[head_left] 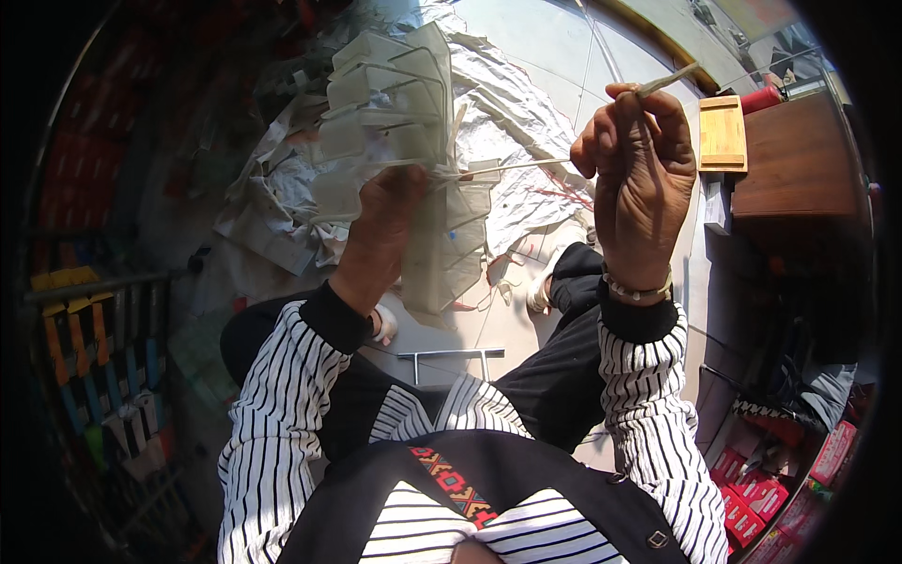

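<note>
A row of translucent plastic bins, nested or joined side by side, stands tilted in front of me. My left hand is wrapped round its middle; its fingertips are partly hidden. A thin pale cord runs from the bins beside that hand, stretched taut to the right. The fingers of my right hand are closed on the cord. A flat, pale end sticks out past its thumb and forefinger. Exactly how the cord passes round the bins is unclear.
Crumpled white sheeting covers the tiled floor beyond the bins. To the right are a small yellow wooden block, a brown wooden cabinet and red boxes. Long-handled goods hang at left. A metal bar is between my knees.
</note>
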The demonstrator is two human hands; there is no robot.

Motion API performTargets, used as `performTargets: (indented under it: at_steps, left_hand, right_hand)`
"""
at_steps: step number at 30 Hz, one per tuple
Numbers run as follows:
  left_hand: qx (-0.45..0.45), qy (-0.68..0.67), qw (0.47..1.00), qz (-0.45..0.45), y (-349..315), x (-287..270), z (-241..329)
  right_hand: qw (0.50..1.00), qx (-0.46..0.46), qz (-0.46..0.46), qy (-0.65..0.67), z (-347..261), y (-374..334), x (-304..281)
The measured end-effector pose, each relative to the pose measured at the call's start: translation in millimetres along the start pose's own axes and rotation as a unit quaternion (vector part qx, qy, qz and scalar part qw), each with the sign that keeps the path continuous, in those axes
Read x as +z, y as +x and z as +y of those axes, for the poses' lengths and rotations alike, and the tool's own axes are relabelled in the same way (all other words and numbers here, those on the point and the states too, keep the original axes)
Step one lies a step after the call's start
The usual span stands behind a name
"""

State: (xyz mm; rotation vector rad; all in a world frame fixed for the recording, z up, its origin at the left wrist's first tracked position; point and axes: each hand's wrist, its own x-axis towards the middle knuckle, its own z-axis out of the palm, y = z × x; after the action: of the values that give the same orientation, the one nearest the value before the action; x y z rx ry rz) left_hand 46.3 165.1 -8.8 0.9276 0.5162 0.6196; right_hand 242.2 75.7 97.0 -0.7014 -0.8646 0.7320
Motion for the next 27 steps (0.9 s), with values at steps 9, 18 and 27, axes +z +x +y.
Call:
performTargets:
  at_steps: [9,18,27]
  left_hand:
    - [-0.032,-0.015,0.998,-0.058,-9.8,10.0,22.6]
    - [-0.022,0.009,0.998,-0.064,-19.2,25.9,36.0]
    - [-0.058,-0.048,0.996,-0.052,-17.2,20.7,31.3]
  right_hand:
    - [0.984,0.166,0.016,-0.055,-1.8,12.7,-5.8]
    - [0.917,0.209,-0.127,-0.315,42.2,-16.1,6.9]
    - [0.941,0.187,-0.068,-0.274,45.1,-19.5,18.0]
